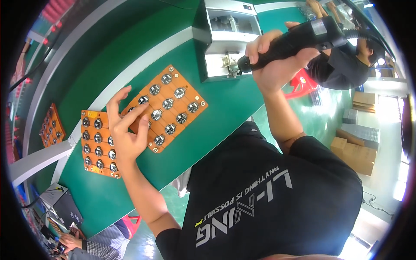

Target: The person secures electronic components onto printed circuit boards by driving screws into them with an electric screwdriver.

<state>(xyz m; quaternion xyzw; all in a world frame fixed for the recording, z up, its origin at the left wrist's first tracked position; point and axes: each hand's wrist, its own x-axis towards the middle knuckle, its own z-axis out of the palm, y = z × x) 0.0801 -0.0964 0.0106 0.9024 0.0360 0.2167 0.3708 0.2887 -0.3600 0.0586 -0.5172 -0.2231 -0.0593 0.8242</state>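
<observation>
My right hand [277,76] is wrapped round a black corded electric screwdriver [299,39]. The screwdriver's tip is by the front opening of a white-and-dark box that looks like a screw feeder [229,37]. With fingers spread, my left hand [130,136] hovers over or rests on the left edge of an orange fixture plate [180,105]; contact cannot be told. Rows of small round circuit boards [167,103] sit in that plate. Partly behind my left hand lies a second orange plate [92,143] with similar round boards.
A third orange plate [56,123] lies beyond the grey metal frame [37,164] at far left. The green table [186,151] slopes across the view. A grey box [63,206] stands lower left. Other people work at upper right and lower left. Cardboard boxes [353,156] sit at right.
</observation>
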